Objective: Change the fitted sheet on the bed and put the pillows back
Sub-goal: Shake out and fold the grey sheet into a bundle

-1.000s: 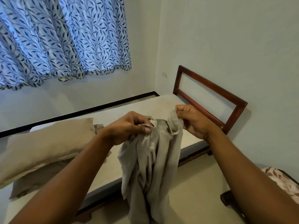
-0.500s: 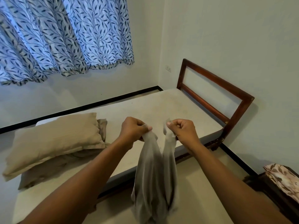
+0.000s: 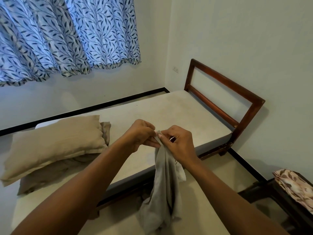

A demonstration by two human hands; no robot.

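both the left hand [image 3: 140, 134] and right hand [image 3: 179, 143] pinch the limp grey cotton fitted sheet [image 3: 162, 187]. find a corner seam first. then hook it over the bare mattress [image 3: 169, 109] corner.

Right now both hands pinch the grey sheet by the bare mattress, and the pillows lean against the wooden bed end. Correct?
No. The head view shows the pillows stacked at the opposite end of the mattress, far from the wooden bed end. The rest holds: left hand and right hand pinch the grey sheet by the bare mattress.
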